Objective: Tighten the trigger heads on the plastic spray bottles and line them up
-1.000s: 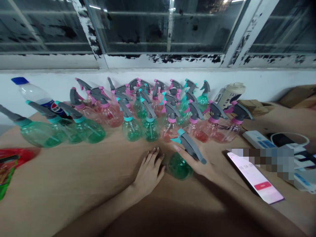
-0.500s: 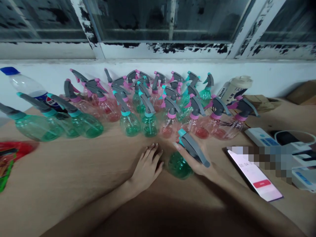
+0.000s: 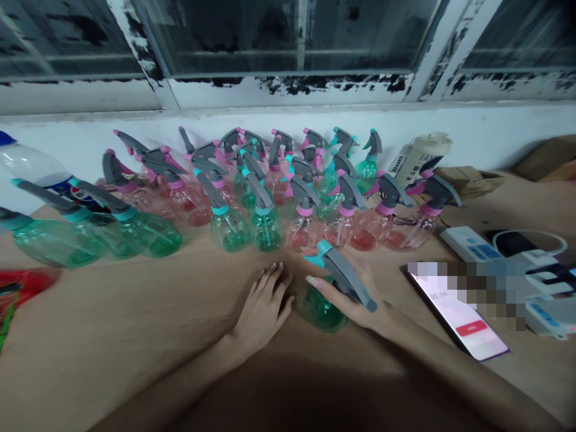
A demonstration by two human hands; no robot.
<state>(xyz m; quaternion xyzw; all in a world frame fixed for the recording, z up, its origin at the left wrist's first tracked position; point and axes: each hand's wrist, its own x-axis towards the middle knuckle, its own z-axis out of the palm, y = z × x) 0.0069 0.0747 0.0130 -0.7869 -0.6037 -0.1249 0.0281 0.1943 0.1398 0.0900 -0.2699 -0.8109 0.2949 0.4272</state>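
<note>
At the far left, I read a red packet on the wooden table, cut off by the edge of view. Behind it stand a blue-capped soda bottle and three green sprayers, which appear to lean (the wide lens may exaggerate this). Between the packet and the left hand, I have a broad strip of wood surface for lateral travel.

The left hand lies palm down, fingers lightly spread, gripping nothing. A narrow gap separates its fingertips from the green spray bottle, located right of centre, in front of the sprayer rows. Two green sprayers stand just beyond the left fingertips; pink sprayers continue the front row rightward, limiting my forward clearance.

The right hand is closed around the upper part of the green spray bottle from the right, thumb across the near side, below the teal nozzle. I cannot tell how firmly it squeezes. Right of the wrist, a short span of wood reaches the edge of the phone. Beyond the phone, a white power strip bounds my rightward room.
</note>
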